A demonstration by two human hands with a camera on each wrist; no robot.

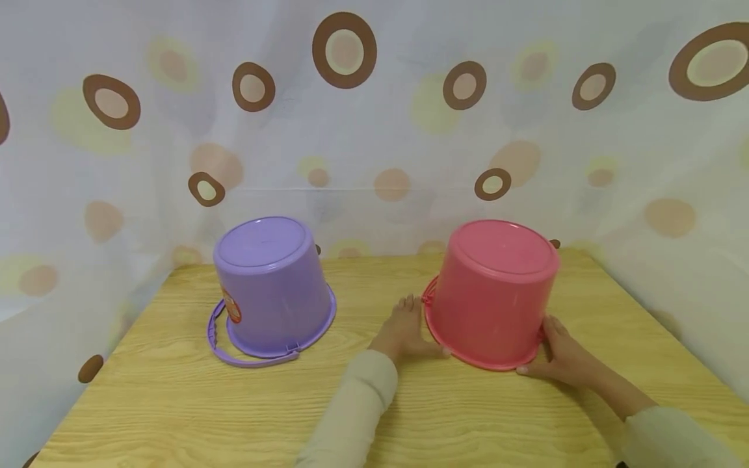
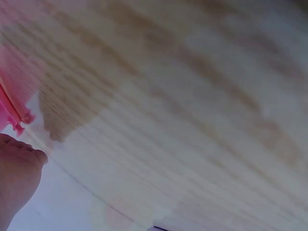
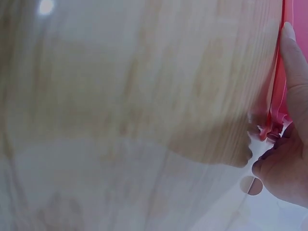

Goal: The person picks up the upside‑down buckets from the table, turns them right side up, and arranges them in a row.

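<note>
In the head view, a pink bucket (image 1: 491, 305) stands upside down on the wooden table, its base facing up. My left hand (image 1: 406, 331) is at the bucket's left side, fingers extended beside the handle joint and thumb by the rim. On the opposite side, my right hand (image 1: 564, 354) touches the rim with spread thumb and fingers. In the right wrist view, the right thumb (image 3: 292, 55) lies straight along the pink rim (image 3: 278, 82). The left wrist view shows the left fingers (image 2: 21, 150) slightly apart from the pink handle joint (image 2: 21, 122).
A purple bucket (image 1: 272, 299) also stands upside down, on the left half of the table (image 1: 234, 416). Its handle (image 1: 251, 362) lies out on the tabletop toward the near left. A white curtain (image 1: 386, 136) with brown and yellow circles hangs behind and along the sides.
</note>
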